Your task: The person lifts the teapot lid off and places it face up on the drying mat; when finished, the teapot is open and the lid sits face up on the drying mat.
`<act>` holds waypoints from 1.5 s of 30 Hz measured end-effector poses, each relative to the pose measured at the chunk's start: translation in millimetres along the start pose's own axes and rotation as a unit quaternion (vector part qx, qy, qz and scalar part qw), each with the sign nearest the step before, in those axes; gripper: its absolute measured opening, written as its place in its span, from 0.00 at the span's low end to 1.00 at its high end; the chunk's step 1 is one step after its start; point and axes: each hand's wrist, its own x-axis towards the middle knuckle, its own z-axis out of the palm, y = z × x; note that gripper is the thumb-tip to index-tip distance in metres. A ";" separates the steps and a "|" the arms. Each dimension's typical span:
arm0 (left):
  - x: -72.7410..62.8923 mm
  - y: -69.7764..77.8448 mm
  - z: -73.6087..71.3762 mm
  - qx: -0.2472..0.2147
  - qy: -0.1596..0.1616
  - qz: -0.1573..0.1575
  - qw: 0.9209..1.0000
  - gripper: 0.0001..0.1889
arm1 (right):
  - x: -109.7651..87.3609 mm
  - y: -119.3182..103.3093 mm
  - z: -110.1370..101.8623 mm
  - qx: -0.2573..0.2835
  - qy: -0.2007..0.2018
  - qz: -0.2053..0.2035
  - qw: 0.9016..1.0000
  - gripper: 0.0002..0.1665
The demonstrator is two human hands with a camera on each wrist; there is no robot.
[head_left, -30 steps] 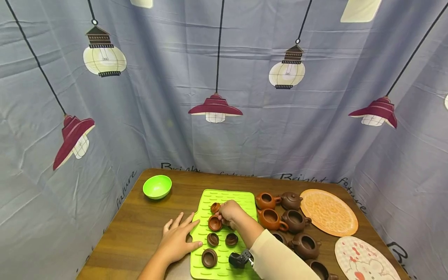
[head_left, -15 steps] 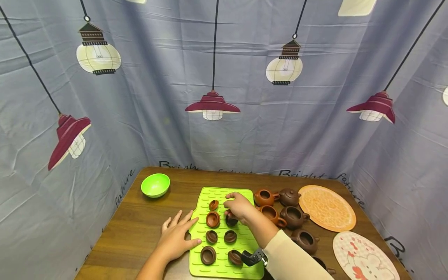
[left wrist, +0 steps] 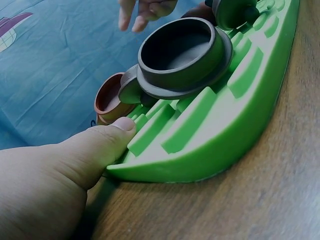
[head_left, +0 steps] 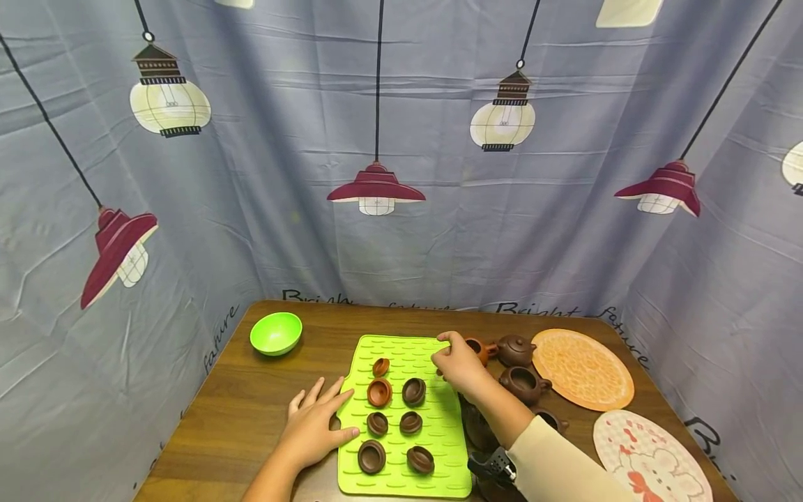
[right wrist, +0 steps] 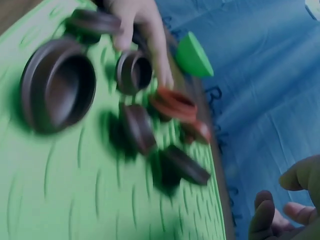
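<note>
My left hand (head_left: pixel 314 434) lies with spread fingers at the left edge of a green ridged mat (head_left: pixel 439 446). In the left wrist view its thumb rests on the mat rim, close to an upturned dark brown teapot lid (left wrist: pixel 182 55). Several brown lids stand on the mat, among them one at the upper right (head_left: pixel 414 392) and one at the lower right (head_left: pixel 420 459). Two orange lids, a small one (head_left: pixel 380 367) and a larger one (head_left: pixel 379 392), sit at the upper left. My right hand (head_left: pixel 462 364) hovers by the mat's right edge, fingers apart and holding nothing, near an orange teapot (head_left: pixel 482 351).
Right of the mat stand several lidless brown teapots (head_left: pixel 525 385), partly hidden by the right arm, and a brown teapot with its lid on (head_left: pixel 516 350). Further right lie an orange oval placemat (head_left: pixel 583 369) and a bear-patterned one (head_left: pixel 652 457). A green bowl (head_left: pixel 276 333) stands back left.
My right hand has let go of a dark brown lid at the mat's upper right and moved right, toward the teapots. The left hand has stayed in place. The head view has shifted slightly.
</note>
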 end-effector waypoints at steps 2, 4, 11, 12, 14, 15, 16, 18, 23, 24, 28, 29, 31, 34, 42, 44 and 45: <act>0.4 0.6 0.4 0.000 -0.003 -0.002 1.000 0.44 | 0.3 4.8 -11.0 -0.020 0.015 -0.004 1.000 0.28; 1.3 1.0 0.7 0.002 -0.004 -0.002 1.000 0.43 | 1.4 8.5 -23.3 -0.031 0.032 -0.005 0.999 0.27; 3.5 1.9 1.0 0.002 0.001 -0.002 1.000 0.43 | 8.9 20.1 -70.4 -0.084 0.084 0.005 0.993 0.29; 3.3 1.8 1.0 0.003 -0.001 -0.003 1.000 0.43 | 10.0 22.5 -76.2 -0.096 0.092 0.003 0.991 0.29; 2.4 1.1 1.4 0.003 -0.002 -0.006 1.000 0.43 | 12.4 28.5 -86.3 -0.119 0.106 -0.004 0.987 0.29; 1.9 0.6 1.8 0.005 -0.002 -0.009 1.000 0.43 | 13.5 31.8 -90.9 -0.131 0.114 -0.010 0.985 0.30; 1.4 -0.3 2.2 0.008 -0.002 -0.011 1.000 0.43 | 14.7 34.8 -94.7 -0.136 0.119 -0.015 0.983 0.30; 0.7 -1.4 2.5 0.013 -0.004 -0.019 1.000 0.44 | 17.3 41.2 -102.4 -0.139 0.128 -0.021 0.982 0.30; 1.5 -0.9 2.4 0.007 -0.005 -0.015 1.000 0.44 | 20.5 57.9 -119.6 -0.147 0.148 -0.012 0.978 0.28; 1.8 -0.6 2.3 0.005 -0.004 -0.014 1.000 0.44 | 21.0 60.7 -122.5 -0.152 0.151 -0.010 0.977 0.28; 2.6 -0.1 2.2 0.008 -0.003 -0.014 1.000 0.44 | 22.4 69.4 -129.7 -0.161 0.149 0.005 0.976 0.29; 2.6 0.0 2.4 0.009 -0.003 -0.015 1.000 0.44 | 22.9 71.1 -131.0 -0.163 0.147 0.008 0.976 0.29; 2.0 0.2 2.4 0.012 -0.004 -0.017 1.000 0.44 | 23.2 73.7 -132.3 -0.169 0.143 0.012 0.975 0.29; 1.9 1.1 2.1 0.012 -0.001 -0.015 1.000 0.44 | 23.8 74.8 -134.6 -0.180 0.143 0.017 0.973 0.29; 3.6 3.4 1.3 0.009 0.007 -0.006 1.000 0.43 | 25.4 79.0 -140.1 -0.230 0.138 0.034 0.963 0.26; 3.1 2.5 1.1 0.011 0.007 -0.007 1.000 0.43 | 25.2 80.7 -140.0 -0.239 0.136 0.038 0.961 0.25; 3.0 2.1 1.0 0.013 0.008 -0.007 1.000 0.43 | 25.1 81.8 -139.9 -0.241 0.133 0.041 0.961 0.25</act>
